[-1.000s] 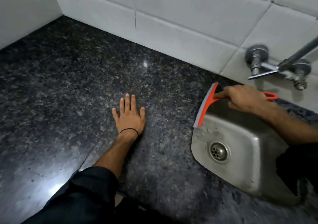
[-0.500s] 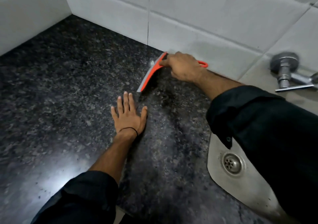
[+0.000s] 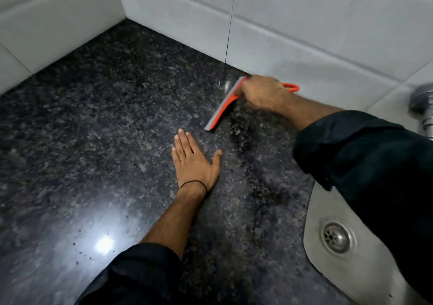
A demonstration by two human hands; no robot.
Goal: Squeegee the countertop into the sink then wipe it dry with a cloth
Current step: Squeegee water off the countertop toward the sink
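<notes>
An orange squeegee (image 3: 222,106) with a grey blade rests edge-down on the dark speckled granite countertop (image 3: 93,140), close to the back wall. My right hand (image 3: 264,91) is shut around its handle, whose orange loop sticks out behind the hand. My left hand (image 3: 194,161) lies flat on the counter with fingers spread, just in front of the blade's near tip. The steel sink (image 3: 332,253) with its round drain is at the lower right, partly hidden by my right sleeve. No cloth is in view.
White wall tiles (image 3: 304,35) border the counter at the back and on the left, meeting in a corner. A chrome tap fitting (image 3: 424,103) juts from the wall at the right edge. A bright light glare and small dark specks mark the near counter.
My right hand carried the squeegee from the sink's rim leftward to the counter by the back wall, then drew it slightly rightward. My left hand stayed flat on the counter.
</notes>
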